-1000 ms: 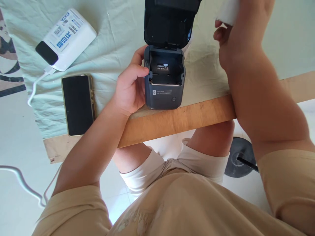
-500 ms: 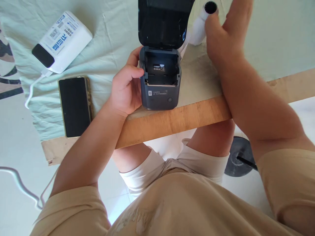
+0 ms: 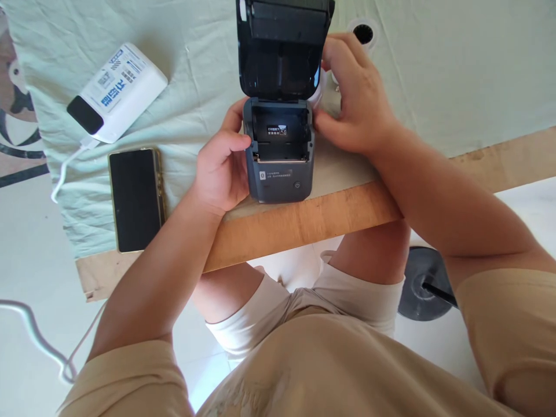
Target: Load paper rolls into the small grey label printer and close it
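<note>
A dark label printer (image 3: 280, 182) stands near the table's front edge with its black lid (image 3: 280, 63) swung up. Its paper bay is bare inside, apart from a small printed label on the back wall. My left hand (image 3: 223, 165) grips the printer's left side, thumb on the edge. Close by the printer's right side, my right hand (image 3: 358, 95) curves its thumb and fingers around a white roll (image 3: 320, 90), mostly hidden by the lid and hand. Just beyond that hand stands another white roll with a dark core (image 3: 364, 35).
On the left lie a white power bank (image 3: 119, 92) with a plugged-in cable and a dark-screened phone (image 3: 135, 200). A pale green cloth (image 3: 456, 75) covers the table, leaving the wooden front edge (image 3: 304, 220) bare. My legs are below it.
My right hand has left the dark-cored roll and moved left and nearer, to the white roll beside the printer. My left hand keeps its hold; the view has shifted slightly.
</note>
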Demonstrator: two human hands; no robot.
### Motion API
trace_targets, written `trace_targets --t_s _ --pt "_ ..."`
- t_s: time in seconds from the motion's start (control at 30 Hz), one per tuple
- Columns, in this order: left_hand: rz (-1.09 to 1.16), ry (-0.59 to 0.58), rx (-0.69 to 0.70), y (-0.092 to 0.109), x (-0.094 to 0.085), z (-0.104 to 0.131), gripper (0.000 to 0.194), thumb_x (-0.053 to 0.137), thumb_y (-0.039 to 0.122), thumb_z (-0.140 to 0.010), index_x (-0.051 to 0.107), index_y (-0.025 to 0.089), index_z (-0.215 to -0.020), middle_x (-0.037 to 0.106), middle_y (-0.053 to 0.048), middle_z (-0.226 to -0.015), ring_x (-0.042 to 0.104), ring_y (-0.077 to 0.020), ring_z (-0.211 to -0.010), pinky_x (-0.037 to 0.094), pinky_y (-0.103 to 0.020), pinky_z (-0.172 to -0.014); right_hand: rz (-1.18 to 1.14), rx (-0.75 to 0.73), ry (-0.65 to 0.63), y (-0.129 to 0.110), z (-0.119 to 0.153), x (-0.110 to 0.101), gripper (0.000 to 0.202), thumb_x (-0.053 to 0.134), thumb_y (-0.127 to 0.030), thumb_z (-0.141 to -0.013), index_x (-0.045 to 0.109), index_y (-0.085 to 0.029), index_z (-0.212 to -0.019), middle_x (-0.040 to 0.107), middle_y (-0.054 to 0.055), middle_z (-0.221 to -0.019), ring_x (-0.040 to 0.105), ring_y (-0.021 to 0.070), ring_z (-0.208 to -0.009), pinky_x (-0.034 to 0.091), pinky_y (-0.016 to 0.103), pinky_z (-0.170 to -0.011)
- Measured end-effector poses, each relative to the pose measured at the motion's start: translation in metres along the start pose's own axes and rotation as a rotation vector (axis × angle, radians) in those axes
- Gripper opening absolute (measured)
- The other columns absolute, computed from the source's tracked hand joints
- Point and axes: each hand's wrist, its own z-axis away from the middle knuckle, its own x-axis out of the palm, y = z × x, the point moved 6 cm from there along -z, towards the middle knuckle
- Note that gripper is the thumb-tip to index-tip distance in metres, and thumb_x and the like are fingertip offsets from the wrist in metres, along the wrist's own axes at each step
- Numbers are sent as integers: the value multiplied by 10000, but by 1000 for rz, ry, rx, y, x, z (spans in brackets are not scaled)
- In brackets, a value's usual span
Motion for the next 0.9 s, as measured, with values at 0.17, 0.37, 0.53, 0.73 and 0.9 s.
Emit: trace_targets --t_s 0.17,0.37,0.53,0.73,0.9 --pt "9 10 18 -1 -3 0 275 589 197 -890 722 247 -1125 790 -15 -1022 522 -367 -1618 521 -438 -1215 -40 121 -39 1 -3 10 505 708 -94 -837 527 -208 -1294 746 105 -1398 673 240 -1240 525 383 -1144" --pt "-1 -11 -15 2 1 0 277 538 184 -928 680 234 -1160 784 -19 -1035 513 -338 -1630 485 -483 -1280 -140 253 88 8 -3 1 517 753 -125 -689 570 -238 -1159 721 13 -1095 580 188 -932 496 353 -935" --pt "-59 66 -42 5 10 4 372 443 161 -865 599 230 -1196 796 -43 -1180 403 -359 -1699 403 -592 -1332 -402 388 240 1 -3 -16 467 626 -242 -600 514 -257 -1053 596 -30 -1013 460 110 -741 478 284 -603" --pt "-98 54 -88 8 7 3 501 400 164 -880 588 223 -1341 794 -57 -1301 386 -361 -1719 405 -577 -1336 -767 640 324 7 -2 -2 710 452 -313 -539 501 -209 -1239 563 -2 -997 604 106 -739 531 218 -493" --pt "-66 -18 -116 10 4 2 436 308 107 -950 571 227 -1277 786 -25 -1063 539 -274 -1634 481 -511 -1304 -861 610 294 8 -4 4 666 534 -330 -616 489 -237 -1274 598 9 -1069 654 133 -914 628 235 -658"
